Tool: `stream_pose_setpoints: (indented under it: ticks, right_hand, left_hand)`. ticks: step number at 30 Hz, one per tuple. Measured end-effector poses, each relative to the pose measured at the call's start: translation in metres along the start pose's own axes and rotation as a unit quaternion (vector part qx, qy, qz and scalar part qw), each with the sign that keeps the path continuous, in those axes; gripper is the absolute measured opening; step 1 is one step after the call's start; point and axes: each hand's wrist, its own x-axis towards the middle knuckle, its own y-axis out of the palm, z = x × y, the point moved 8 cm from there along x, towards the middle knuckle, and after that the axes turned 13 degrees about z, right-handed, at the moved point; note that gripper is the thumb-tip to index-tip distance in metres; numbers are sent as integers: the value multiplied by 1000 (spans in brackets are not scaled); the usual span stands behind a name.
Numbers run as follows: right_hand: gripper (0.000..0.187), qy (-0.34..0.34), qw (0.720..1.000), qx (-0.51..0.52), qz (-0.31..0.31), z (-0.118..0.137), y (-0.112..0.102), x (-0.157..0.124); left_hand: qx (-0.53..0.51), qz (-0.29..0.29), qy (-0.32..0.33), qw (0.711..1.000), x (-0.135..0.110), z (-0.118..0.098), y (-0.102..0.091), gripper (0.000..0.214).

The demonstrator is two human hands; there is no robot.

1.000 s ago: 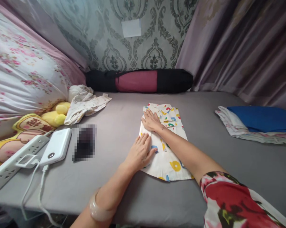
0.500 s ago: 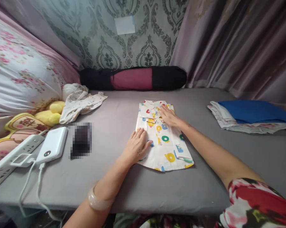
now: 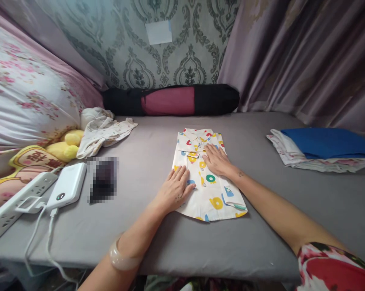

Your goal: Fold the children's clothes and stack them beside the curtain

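Note:
A white child's shirt printed with coloured letters lies folded lengthwise on the grey-covered surface, its collar pointing away from me. My left hand rests flat on the shirt's left edge, fingers stretched out. On the right side, below the collar, my right hand presses flat with its fingers a little apart. Neither hand grips the cloth. One folded sleeve end shows near the shirt's lower right corner.
Folded cloths with a blue one on top lie at right. A black and maroon long bag lies along the wall. At left are a power bank, a power strip, a yellow plush toy and a crumpled cloth.
My right hand has slid down the shirt toward me, baring more of the collar area. My left hand has stayed nearly in place on the left edge.

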Motion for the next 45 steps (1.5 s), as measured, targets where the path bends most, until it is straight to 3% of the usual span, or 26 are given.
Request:
stream_pose_setpoints:
  ticks: [6, 10, 15, 20, 23, 26, 28, 30, 35, 40, 45]
  right_hand:
    - [64, -13, 999, 42, 2, -3, -5, -7]
    - [64, -42, 998, 53, 15, 6, -7, -36]
    - [63, -93, 995, 13, 28, 26, 2, -79]
    - [61, -97, 994, 39, 27, 30, 6, -87]
    - [55, -83, 992, 93, -36, 15, -14, -90]
    - [41, 15, 982, 163, -99, -23, -38, -100]
    - [30, 72, 974, 203, -66, -46, -41, -107]
    - [28, 96, 963, 250, 6, -59, -36, -114]
    - [35, 128, 924, 311, 181, -55, -19, -133]
    - [45, 69, 892, 341, 289, -22, -16, -144]
    - [57, -23, 853, 354, 384, -4, -11, -157]
  left_hand:
    - [1, -25, 23, 999, -4, -6, -10, 48]
    - [2, -32, 40, 999, -5, -11, -12, 47]
    - [-1, 6, 78, 997, -5, -20, -2, 49]
    - [-13, -27, 97, 995, -7, -21, -11, 43]
    - [-41, -103, 21, 994, -13, 0, -29, 36]
    - [-64, -161, -108, 979, -24, 33, -42, 32]
    - [-101, -146, -180, 967, -30, 51, -43, 32]
    - [-147, -104, -224, 958, -32, 63, -39, 34]
    - [-203, -15, -235, 951, -33, 65, -32, 45]
    - [-268, 46, -232, 934, -37, 61, -27, 61]
    - [-366, 110, -158, 911, -41, 42, -31, 73]
